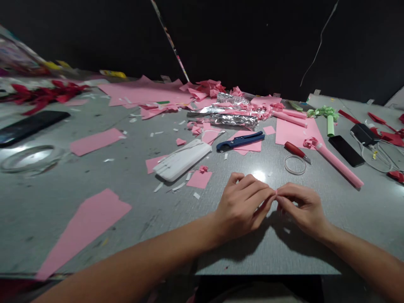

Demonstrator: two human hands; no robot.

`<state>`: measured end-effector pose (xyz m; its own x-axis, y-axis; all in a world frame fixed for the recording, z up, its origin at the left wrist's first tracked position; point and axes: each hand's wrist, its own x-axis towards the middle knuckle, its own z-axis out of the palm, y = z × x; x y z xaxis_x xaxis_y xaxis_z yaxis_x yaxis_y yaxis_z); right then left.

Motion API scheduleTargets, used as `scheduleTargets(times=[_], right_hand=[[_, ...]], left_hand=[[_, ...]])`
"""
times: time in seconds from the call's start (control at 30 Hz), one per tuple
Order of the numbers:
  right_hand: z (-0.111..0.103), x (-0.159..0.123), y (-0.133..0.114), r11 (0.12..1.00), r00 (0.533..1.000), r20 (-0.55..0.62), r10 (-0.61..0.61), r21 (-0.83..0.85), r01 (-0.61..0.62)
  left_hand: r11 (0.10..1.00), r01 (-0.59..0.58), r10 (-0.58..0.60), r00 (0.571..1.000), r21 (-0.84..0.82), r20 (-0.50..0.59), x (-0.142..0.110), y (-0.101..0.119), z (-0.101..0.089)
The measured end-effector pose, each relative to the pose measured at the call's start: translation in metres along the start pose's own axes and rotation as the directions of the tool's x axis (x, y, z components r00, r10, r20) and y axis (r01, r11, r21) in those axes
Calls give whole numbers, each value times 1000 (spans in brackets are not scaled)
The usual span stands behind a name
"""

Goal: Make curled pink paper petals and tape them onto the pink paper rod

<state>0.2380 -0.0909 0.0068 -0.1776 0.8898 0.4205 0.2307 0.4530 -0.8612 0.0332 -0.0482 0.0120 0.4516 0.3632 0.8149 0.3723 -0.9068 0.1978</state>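
My left hand (pixel 244 202) and my right hand (pixel 299 206) meet fingertip to fingertip low over the grey table (pixel 176 227). Both hands are pinched together around a tiny pink paper piece (pixel 276 192), of which only a sliver shows between the fingertips. Just beyond my hands lie a small pink paper square (pixel 199 179) with a curled pink scrap on it, a clear tape ring (pixel 295 164) and a red-handled craft knife (pixel 296 152).
A blue-handled tool (pixel 240 141), a white flat case (pixel 183 160), crumpled foil (pixel 233 115), pink paper sheets (pixel 86 229) and scraps, a pink paper roll (pixel 339 165), a green roll (pixel 330 125), two phones (pixel 346 150), cables and a glass ashtray (pixel 30 158) lie around.
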Motion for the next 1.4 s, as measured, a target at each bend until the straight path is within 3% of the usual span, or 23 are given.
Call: scheduleTargets(times=[0.17, 0.47, 0.67, 1.03, 1.4], right_hand=[[-1, 0, -1, 983, 992, 8, -126, -135, 126], [-1, 0, 2, 972, 984, 15, -178, -150, 178], [-1, -1, 3, 971, 982, 22, -187, -149, 188], [0, 0, 3, 963, 976, 17, -218, -159, 218], [-1, 0, 2, 968, 979, 26, -202, -147, 204]], left_hand=[[1000, 1, 0, 1000, 17, -1, 0, 1, -1], [994, -67, 64, 997, 91, 31, 1, -2, -2], [980, -147, 143, 989, 134, 46, 2, -6, -3], [978, -178, 171, 983, 109, 69, 1, -10, -2], [990, -137, 133, 988, 47, 75, -2, -10, -1]])
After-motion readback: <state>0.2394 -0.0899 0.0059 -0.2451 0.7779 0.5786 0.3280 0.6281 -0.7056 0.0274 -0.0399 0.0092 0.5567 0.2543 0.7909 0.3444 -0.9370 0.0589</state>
